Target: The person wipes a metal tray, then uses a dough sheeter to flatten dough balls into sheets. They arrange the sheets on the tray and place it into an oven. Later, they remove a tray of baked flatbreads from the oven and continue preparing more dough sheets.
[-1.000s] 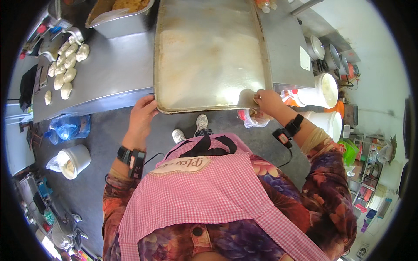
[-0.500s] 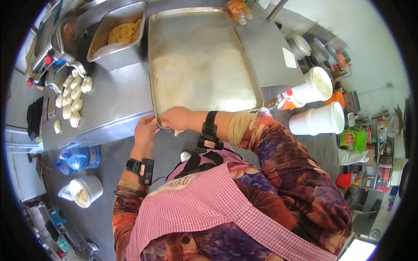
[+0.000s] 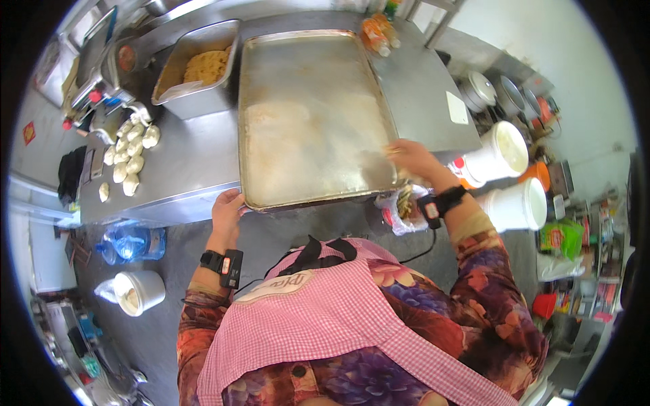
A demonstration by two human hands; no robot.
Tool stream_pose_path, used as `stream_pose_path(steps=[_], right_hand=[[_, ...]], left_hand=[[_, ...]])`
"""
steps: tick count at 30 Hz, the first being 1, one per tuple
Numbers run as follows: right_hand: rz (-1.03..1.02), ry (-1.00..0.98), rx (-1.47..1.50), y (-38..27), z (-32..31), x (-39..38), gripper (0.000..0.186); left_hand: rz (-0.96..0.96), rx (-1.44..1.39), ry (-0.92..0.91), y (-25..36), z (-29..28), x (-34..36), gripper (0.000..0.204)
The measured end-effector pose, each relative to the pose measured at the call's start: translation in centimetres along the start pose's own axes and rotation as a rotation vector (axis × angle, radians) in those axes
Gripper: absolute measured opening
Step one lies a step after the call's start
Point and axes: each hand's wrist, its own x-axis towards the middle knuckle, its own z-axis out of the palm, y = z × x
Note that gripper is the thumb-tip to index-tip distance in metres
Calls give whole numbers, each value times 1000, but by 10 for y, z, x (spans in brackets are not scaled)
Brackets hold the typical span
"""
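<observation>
A large metal baking tray [image 3: 308,84] rests on the steel worktable [image 3: 423,91], its near edge at the table's front. Fingers of my left hand [image 3: 229,208] are closed on the tray's near-left corner. My right hand [image 3: 411,157] is closed over the tray's lower right side, round a small pale item too blurred to name. To the left stand a deep steel container [image 3: 169,95] with a yellowish mass [image 3: 205,66] inside and a group of white dough pieces [image 3: 135,164].
Orange bottles [image 3: 378,37] stand at the back right. A steel machine [image 3: 101,78] is at the far left. White buckets [image 3: 508,145] and pots [image 3: 477,91] are right of the table. A blue water jug [image 3: 128,243] and another bucket [image 3: 139,292] sit on the floor at left.
My right hand went from the tray's right corner to its near-left corner, then swept back right. My left hand stays at the left corner. The whole view has shifted, showing more table.
</observation>
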Motion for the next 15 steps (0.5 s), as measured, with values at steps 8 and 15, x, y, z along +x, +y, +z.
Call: stream_pose_path(steps=[8, 15], right_hand=[[11, 592, -450, 87, -107, 68, 74], [63, -51, -130, 81, -24, 11, 86]], left_hand=[[-128, -79, 150, -10, 10, -18, 34], [-147, -435, 172, -36, 45, -40, 40]])
